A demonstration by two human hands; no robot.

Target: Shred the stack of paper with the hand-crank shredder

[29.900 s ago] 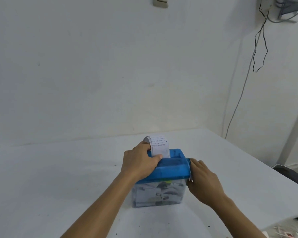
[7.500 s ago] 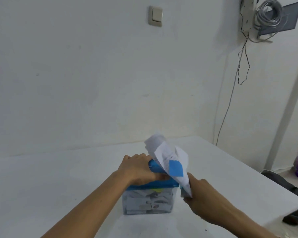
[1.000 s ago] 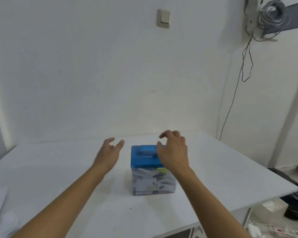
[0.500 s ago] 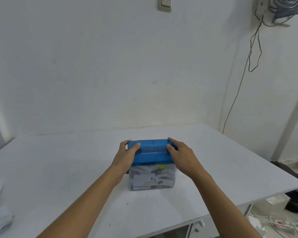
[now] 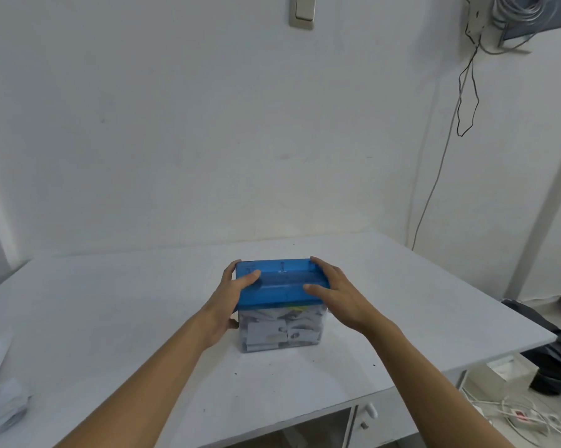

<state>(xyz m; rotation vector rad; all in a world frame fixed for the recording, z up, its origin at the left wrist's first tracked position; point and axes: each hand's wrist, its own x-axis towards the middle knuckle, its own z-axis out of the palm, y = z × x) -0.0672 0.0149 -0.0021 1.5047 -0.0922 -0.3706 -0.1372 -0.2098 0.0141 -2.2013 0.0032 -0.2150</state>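
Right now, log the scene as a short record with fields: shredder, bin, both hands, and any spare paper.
shredder: blue shredder top seated on the clear bin, on the white table
feed slot: no paper sticking out
bin contents: packed with paper pieces
left hand: left hand grips the top's left end, thumb on top
right hand: right hand grips the right end, thumb on top
crank: not visible
spare paper: paper stack at the view's left edge

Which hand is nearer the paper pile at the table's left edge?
Left. The left hand grips the left end of the shredder's blue lid, toward the paper pile; the right hand holds the lid's right end, farther away.
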